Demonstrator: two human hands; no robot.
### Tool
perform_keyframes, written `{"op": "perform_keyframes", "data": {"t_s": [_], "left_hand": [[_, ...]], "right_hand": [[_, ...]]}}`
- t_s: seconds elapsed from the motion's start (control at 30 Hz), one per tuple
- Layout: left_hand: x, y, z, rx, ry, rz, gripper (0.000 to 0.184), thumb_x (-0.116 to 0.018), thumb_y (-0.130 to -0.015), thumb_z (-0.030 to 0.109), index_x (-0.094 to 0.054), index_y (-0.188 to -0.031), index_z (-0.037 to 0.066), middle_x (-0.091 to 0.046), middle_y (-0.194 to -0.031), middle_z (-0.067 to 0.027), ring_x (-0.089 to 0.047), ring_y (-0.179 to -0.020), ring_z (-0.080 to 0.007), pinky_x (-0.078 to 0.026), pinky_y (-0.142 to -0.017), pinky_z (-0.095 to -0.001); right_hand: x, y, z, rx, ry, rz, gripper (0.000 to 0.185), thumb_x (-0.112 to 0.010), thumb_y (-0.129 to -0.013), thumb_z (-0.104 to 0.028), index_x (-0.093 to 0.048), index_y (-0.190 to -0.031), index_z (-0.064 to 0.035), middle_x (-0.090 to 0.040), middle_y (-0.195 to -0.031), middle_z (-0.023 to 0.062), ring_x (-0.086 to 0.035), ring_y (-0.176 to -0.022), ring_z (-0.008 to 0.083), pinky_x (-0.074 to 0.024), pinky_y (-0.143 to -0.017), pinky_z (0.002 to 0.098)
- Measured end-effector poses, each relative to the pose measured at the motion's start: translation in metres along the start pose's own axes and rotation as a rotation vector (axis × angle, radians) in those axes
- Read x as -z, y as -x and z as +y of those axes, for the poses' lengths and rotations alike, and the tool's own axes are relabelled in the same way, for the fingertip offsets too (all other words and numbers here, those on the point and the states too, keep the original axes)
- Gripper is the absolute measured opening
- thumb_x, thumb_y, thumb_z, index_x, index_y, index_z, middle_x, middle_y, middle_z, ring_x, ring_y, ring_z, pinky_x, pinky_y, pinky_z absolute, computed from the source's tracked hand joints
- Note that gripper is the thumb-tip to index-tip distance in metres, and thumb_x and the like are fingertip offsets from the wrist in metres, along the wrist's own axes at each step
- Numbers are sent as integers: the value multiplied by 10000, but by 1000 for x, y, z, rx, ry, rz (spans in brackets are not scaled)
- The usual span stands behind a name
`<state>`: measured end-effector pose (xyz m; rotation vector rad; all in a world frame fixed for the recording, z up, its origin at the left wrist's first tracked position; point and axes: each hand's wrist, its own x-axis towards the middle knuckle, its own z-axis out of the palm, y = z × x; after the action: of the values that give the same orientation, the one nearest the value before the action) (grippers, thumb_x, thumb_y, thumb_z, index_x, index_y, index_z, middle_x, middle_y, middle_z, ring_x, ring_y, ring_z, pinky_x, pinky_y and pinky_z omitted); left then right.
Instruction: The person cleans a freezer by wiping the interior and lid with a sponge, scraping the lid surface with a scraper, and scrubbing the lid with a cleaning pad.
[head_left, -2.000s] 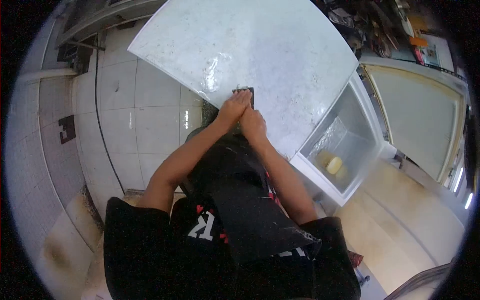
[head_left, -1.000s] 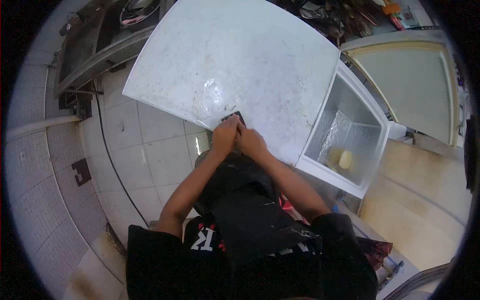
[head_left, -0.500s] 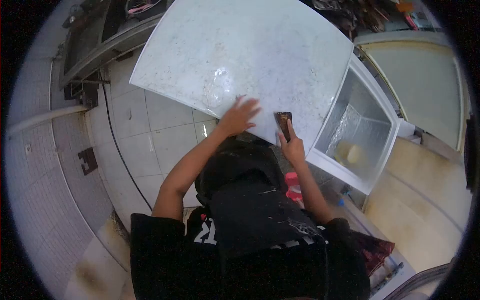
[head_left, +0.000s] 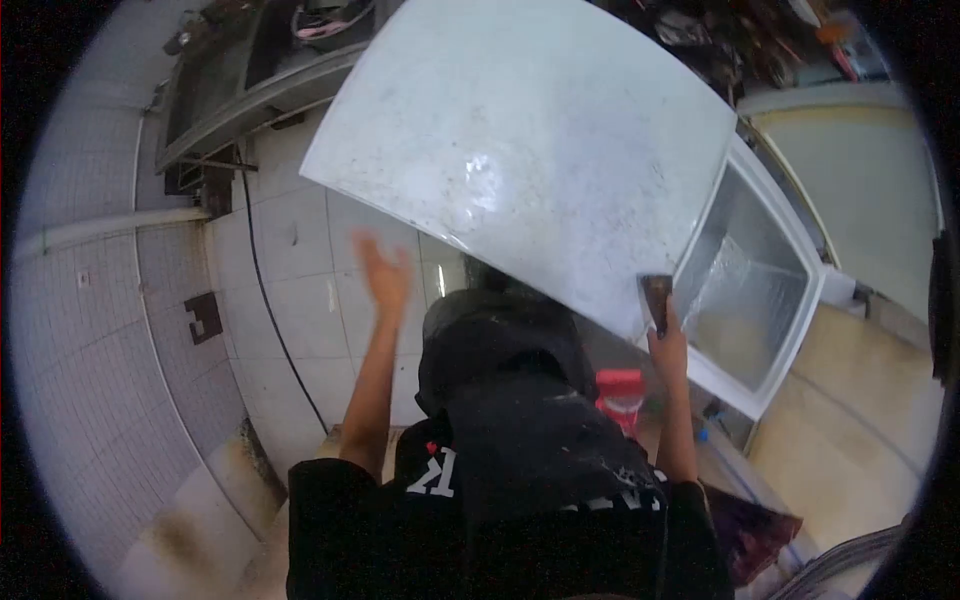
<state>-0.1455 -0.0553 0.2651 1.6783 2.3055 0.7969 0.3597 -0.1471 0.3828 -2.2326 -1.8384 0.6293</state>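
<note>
A large white appliance cabinet (head_left: pixel 520 130), smudged with specks, fills the upper middle of the view. At its lower right corner, my right hand (head_left: pixel 668 350) grips a scraper (head_left: pixel 656 292) with a dark brown, flat, wide end, which lies against or just above the white surface. My left hand (head_left: pixel 384 275) is apart from the cabinet, to the left of its near edge and over the floor tiles. Its fingers are spread and blurred by motion, with nothing in them. On the cabinet's right side is an open-looking compartment (head_left: pixel 745 300) with a white frame; its inside is hazy.
White floor tiles (head_left: pixel 290 290) with a black cable (head_left: pixel 262 290) lie to the left. A metal-framed rack (head_left: pixel 210 110) stands at upper left, a pale panel (head_left: pixel 850 170) at upper right. Something red (head_left: pixel 620 395) sits beside my right forearm. A white pipe (head_left: pixel 110 228) runs along the left wall.
My left hand has lifted away from the cabinet and swung left. My right hand has moved the scraper right and down, to the cabinet's right corner. The view has shifted slightly.
</note>
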Motion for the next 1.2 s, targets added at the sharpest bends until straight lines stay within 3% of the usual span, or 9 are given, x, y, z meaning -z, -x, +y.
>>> {"op": "perform_keyframes", "data": {"t_s": [0.17, 0.4, 0.5, 0.57, 0.7, 0.83, 0.93, 1.07, 1.2], "left_hand": [[-53, 0, 140, -938, 145, -704, 624, -563, -869, 355, -354, -1401, 104, -272, -1478, -152, -225, -1385, -279, -175, -1125, -473], [-59, -120, 77, -460, -99, -223, 639, -584, -840, 457, -385, -1398, 218, -266, -1484, -148, -201, -1391, -289, -143, -1120, -514], [-50, -180, -20, -77, -282, 118, 654, -441, -912, 494, -375, -1383, 46, -297, -1460, -193, -201, -1384, -335, -127, -1114, -520], [-40, -206, -50, 323, -507, 235, 580, -427, -935, 383, -381, -1361, -10, -328, -1439, -203, -221, -1372, -352, -155, -1103, -531], [-52, -194, -16, -279, -556, -48, 555, -481, -898, 246, -357, -1348, -56, -328, -1432, -208, -246, -1361, -360, -174, -1101, -531], [-86, -140, 92, -615, 26, -242, 593, -530, -883, 293, -335, -1401, 79, -275, -1472, -148, -221, -1376, -332, -165, -1115, -519], [-85, -148, 112, -883, -9, -347, 564, -516, -899, 327, -354, -1403, 134, -282, -1474, -123, -251, -1369, -284, -190, -1110, -509], [-81, -185, 77, -397, -238, -54, 535, -486, -917, 343, -369, -1403, 152, -265, -1480, -143, -233, -1376, -291, -158, -1115, -506], [-60, -173, 54, -269, -230, -6, 535, -472, -923, 343, -367, -1404, 132, -248, -1488, -161, -214, -1384, -298, -129, -1119, -514]], "right_hand": [[-12, -17, -22, -105, -54, -208, 728, -562, -810, -77, -237, -1456, -164, -617, -820, 277, -603, -763, 441, -459, -685, 484], [-18, 7, -36, -242, -159, -276, 687, -572, -841, -97, -279, -1453, -200, -555, -664, 168, -545, -591, 265, -456, -620, 370], [-18, 19, -30, -318, -130, -248, 624, -556, -862, -118, -323, -1435, -196, -572, -663, 184, -565, -590, 278, -458, -613, 379], [-30, 22, -18, -71, -136, -46, 559, -540, -883, -161, -368, -1411, -229, -599, -691, 225, -610, -629, 336, -465, -605, 392], [-22, -7, -68, -296, -84, -272, 508, -518, -901, -200, -396, -1387, -284, -614, -765, 267, -626, -728, 412, -477, -638, 448], [-24, -51, -131, -115, 56, -322, 454, -505, -905, -219, -442, -1348, -295, -600, -808, 288, -594, -773, 454, -465, -675, 499], [-33, -84, -143, -30, 120, -330, 433, -507, -906, -237, -461, -1335, -271, -590, -793, 292, -583, -749, 451, -451, -668, 518], [-51, -125, -179, 101, 259, -425, 481, -447, -939, -290, -336, -1407, -296, -623, -794, 258, -606, -736, 430, -474, -684, 517], [-80, -177, -245, 259, 280, -452, 503, -403, -941, -246, -290, -1431, -262, -646, -861, 234, -629, -793, 404, -496, -729, 502]]}}
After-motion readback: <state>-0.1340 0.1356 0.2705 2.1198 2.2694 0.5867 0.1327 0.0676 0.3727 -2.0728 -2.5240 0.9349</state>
